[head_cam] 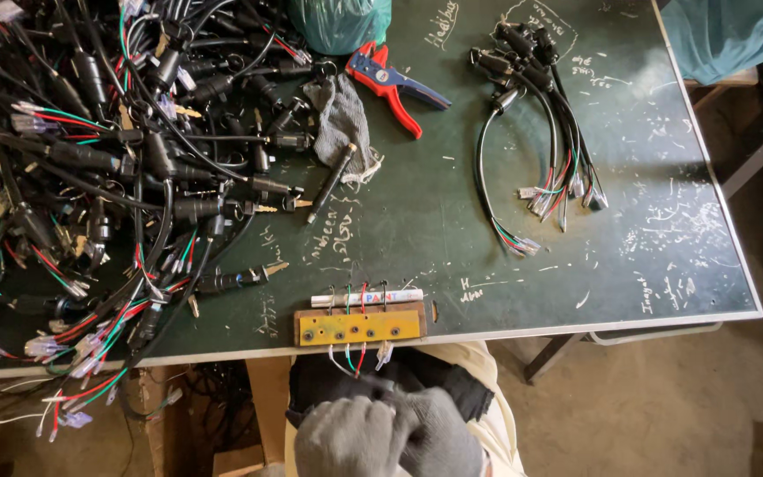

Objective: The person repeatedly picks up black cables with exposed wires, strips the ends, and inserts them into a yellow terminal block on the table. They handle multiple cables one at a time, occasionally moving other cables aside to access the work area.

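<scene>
Head view is showing the table (452,221) with a cable heap (90,159) at nine o'clock, a smaller bundle (540,115) at two. At six, gloved left hand (346,437) and right hand (439,437) are clenching together, pulling wires (351,358) threaded through the yellow jig (359,327); steady tension seems needed.
</scene>
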`<state>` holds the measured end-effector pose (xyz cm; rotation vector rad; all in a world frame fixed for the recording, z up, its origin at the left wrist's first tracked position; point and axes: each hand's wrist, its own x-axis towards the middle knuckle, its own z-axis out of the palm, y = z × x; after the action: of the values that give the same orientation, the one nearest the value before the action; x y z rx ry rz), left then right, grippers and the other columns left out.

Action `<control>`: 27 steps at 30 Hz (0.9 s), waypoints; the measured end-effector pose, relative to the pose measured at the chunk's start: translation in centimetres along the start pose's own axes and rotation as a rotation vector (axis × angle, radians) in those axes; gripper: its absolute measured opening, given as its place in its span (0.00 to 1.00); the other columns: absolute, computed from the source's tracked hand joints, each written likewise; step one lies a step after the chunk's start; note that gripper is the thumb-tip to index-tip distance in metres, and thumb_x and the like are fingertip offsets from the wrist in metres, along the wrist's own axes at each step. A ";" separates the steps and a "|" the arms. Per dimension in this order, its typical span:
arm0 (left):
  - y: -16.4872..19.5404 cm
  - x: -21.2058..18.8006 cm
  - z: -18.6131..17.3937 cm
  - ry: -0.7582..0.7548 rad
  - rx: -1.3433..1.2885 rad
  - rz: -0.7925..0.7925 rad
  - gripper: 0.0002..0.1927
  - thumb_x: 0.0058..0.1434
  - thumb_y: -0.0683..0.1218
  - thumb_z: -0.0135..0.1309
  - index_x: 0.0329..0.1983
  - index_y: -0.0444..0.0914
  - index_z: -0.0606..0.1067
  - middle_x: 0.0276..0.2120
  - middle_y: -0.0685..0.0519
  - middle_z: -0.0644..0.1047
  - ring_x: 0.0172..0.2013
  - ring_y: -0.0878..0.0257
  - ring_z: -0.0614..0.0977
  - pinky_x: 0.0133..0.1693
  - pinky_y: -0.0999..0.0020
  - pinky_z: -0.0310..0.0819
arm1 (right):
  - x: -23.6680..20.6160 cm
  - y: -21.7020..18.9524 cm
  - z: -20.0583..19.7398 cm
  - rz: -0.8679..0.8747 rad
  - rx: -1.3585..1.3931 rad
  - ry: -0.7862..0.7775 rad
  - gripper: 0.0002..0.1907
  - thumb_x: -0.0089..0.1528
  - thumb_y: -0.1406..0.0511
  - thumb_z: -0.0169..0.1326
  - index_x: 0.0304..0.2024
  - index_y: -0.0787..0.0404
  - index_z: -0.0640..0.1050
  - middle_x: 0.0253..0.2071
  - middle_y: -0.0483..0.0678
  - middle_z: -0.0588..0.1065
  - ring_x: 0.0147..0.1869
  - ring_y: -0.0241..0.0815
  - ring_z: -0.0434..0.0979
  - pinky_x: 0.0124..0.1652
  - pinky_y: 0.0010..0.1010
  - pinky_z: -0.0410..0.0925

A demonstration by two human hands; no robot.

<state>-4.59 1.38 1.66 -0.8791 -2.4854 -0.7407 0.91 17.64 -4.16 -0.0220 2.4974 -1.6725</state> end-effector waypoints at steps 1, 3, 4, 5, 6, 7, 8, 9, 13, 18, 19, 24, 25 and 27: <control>0.1 0.0 0.1 -0.028 -0.001 -0.027 0.18 0.57 0.52 0.63 0.16 0.43 0.71 0.14 0.55 0.68 0.15 0.60 0.74 0.19 0.60 0.68 | 0.3 -0.2 0.0 -0.066 -0.127 0.004 0.05 0.58 0.66 0.63 0.35 0.59 0.81 0.30 0.51 0.79 0.37 0.50 0.81 0.37 0.32 0.74; 0.0 0.1 0.4 0.008 -0.020 -0.034 0.16 0.55 0.55 0.62 0.22 0.41 0.75 0.17 0.53 0.71 0.19 0.57 0.76 0.23 0.58 0.70 | 0.7 -0.5 -0.1 0.025 -0.094 -0.022 0.05 0.58 0.65 0.62 0.35 0.61 0.80 0.29 0.51 0.79 0.35 0.49 0.81 0.37 0.33 0.73; 0.1 0.0 0.5 0.059 -0.040 -0.023 0.14 0.55 0.55 0.61 0.27 0.40 0.77 0.21 0.52 0.72 0.22 0.56 0.77 0.26 0.57 0.71 | 0.8 -0.6 -0.1 0.021 -0.083 -0.024 0.05 0.58 0.65 0.62 0.34 0.61 0.80 0.28 0.52 0.79 0.35 0.50 0.81 0.37 0.33 0.73; 0.2 -0.1 0.6 0.105 -0.061 -0.016 0.15 0.55 0.56 0.60 0.32 0.39 0.80 0.24 0.51 0.74 0.25 0.55 0.77 0.29 0.57 0.73 | 0.7 -0.7 -0.1 0.022 -0.069 -0.030 0.05 0.57 0.65 0.62 0.33 0.61 0.80 0.28 0.52 0.79 0.35 0.50 0.81 0.36 0.34 0.73; 0.2 -0.2 0.6 0.121 -0.104 -0.009 0.14 0.56 0.53 0.59 0.36 0.39 0.79 0.28 0.51 0.75 0.29 0.54 0.79 0.33 0.57 0.74 | 0.7 -0.7 -0.1 0.018 -0.058 -0.032 0.06 0.57 0.65 0.62 0.33 0.61 0.80 0.27 0.52 0.78 0.34 0.51 0.81 0.36 0.35 0.73; 0.4 -0.5 0.5 0.138 -0.147 -0.002 0.13 0.58 0.50 0.58 0.41 0.38 0.79 0.32 0.50 0.77 0.34 0.53 0.81 0.37 0.56 0.75 | 0.6 -0.8 0.0 0.013 -0.053 -0.033 0.06 0.57 0.65 0.61 0.32 0.61 0.79 0.27 0.52 0.78 0.34 0.51 0.81 0.36 0.35 0.73; 0.5 -0.7 0.6 0.159 -0.189 0.009 0.13 0.59 0.47 0.58 0.45 0.37 0.78 0.36 0.50 0.78 0.38 0.52 0.83 0.40 0.56 0.76 | 0.7 -0.9 0.0 0.004 -0.051 -0.032 0.06 0.56 0.65 0.61 0.32 0.60 0.79 0.26 0.53 0.78 0.33 0.52 0.80 0.35 0.36 0.73; 0.6 -0.9 0.8 0.055 -0.210 -0.105 0.11 0.57 0.47 0.59 0.42 0.41 0.79 0.34 0.51 0.79 0.37 0.52 0.83 0.39 0.57 0.76 | 0.8 -1.1 0.1 -0.004 -0.051 -0.031 0.06 0.56 0.65 0.61 0.31 0.60 0.79 0.26 0.53 0.77 0.33 0.53 0.80 0.35 0.37 0.73; 2.1 -2.1 1.6 0.173 -0.386 -0.472 0.09 0.55 0.43 0.60 0.40 0.42 0.78 0.31 0.52 0.80 0.33 0.57 0.85 0.36 0.63 0.81 | 1.4 -2.6 -0.2 -0.048 -0.062 -0.045 0.06 0.54 0.65 0.61 0.29 0.60 0.78 0.24 0.54 0.76 0.32 0.55 0.80 0.33 0.39 0.72; 2.4 -2.8 2.2 0.388 -0.485 -0.499 0.08 0.60 0.45 0.57 0.40 0.37 0.76 0.32 0.49 0.81 0.34 0.59 0.86 0.39 0.66 0.84 | 1.9 -5.9 -0.9 -0.124 -0.154 0.022 0.07 0.52 0.64 0.61 0.26 0.60 0.77 0.22 0.55 0.75 0.30 0.58 0.80 0.31 0.42 0.72; 2.2 -2.8 2.1 0.421 -0.473 -0.497 0.08 0.60 0.46 0.57 0.39 0.37 0.76 0.32 0.50 0.81 0.33 0.59 0.86 0.39 0.66 0.83 | 1.9 -6.4 -0.8 -0.102 -0.172 0.027 0.08 0.52 0.64 0.61 0.25 0.60 0.76 0.21 0.55 0.74 0.29 0.58 0.79 0.31 0.42 0.71; 0.0 -2.8 2.2 0.368 -0.404 -0.380 0.08 0.60 0.46 0.57 0.37 0.37 0.77 0.30 0.49 0.81 0.33 0.57 0.85 0.39 0.64 0.82 | 2.3 -6.5 -0.4 -0.226 -0.298 0.057 0.08 0.47 0.64 0.61 0.28 0.58 0.79 0.24 0.53 0.76 0.32 0.57 0.80 0.33 0.45 0.71; -0.8 -2.9 2.3 0.301 -0.386 -0.334 0.08 0.60 0.46 0.57 0.37 0.37 0.77 0.30 0.49 0.81 0.32 0.57 0.85 0.39 0.64 0.82 | 2.3 -6.2 -0.7 -0.231 -0.334 0.059 0.10 0.45 0.64 0.61 0.29 0.58 0.80 0.24 0.53 0.77 0.32 0.56 0.80 0.34 0.45 0.71; -2.5 -3.3 2.6 0.199 -0.369 -0.266 0.08 0.60 0.46 0.57 0.37 0.37 0.77 0.30 0.49 0.81 0.32 0.57 0.85 0.38 0.64 0.82 | 2.1 -5.8 -1.7 -0.224 -0.217 -0.063 0.06 0.54 0.66 0.60 0.35 0.57 0.81 0.30 0.52 0.79 0.37 0.53 0.81 0.40 0.40 0.72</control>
<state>-4.37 -0.23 -3.00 -0.5574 -2.3487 -1.3395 -1.71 16.82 1.65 -0.3834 2.6988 -1.4362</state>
